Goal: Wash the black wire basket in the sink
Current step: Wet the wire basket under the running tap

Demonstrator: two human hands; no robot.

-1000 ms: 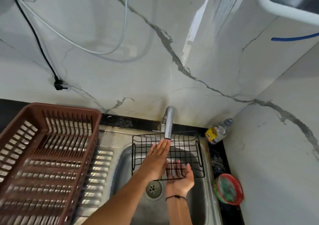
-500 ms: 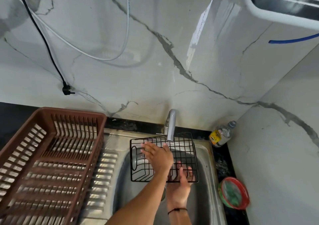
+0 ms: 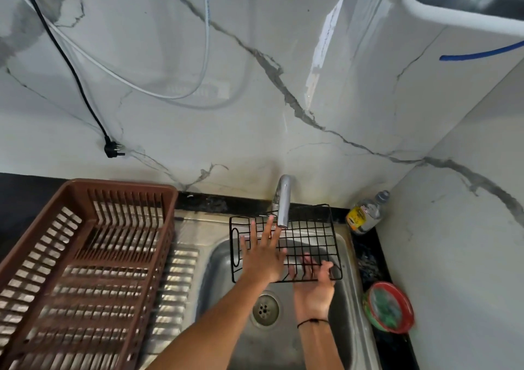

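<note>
Two hands on it now: the black wire basket point(image 3: 295, 245) hangs tilted over the sink point(image 3: 224, 259), its long side running nine to three o'clock, far rim up under the tap point(image 3: 283, 202). The right hand point(image 3: 314, 284) has the near bottom edge, fingers curled up through the wires toward the three o'clock corner, a firm hold from below. The left hand point(image 3: 262, 253) lies flat on the mesh, fingers spread and straight, pointing to twelve o'clock, pressing rather than gripping. From the right grip, most of the basket stretches away to ten and eleven o'clock, so that hand looks like the pivot. I'd say the left hand, nearer the spout, does the rubbing. Whether water is running, I can't tell. At nine o'clock the brown dish rack point(image 3: 85, 270) waits on the drainboard.
</note>
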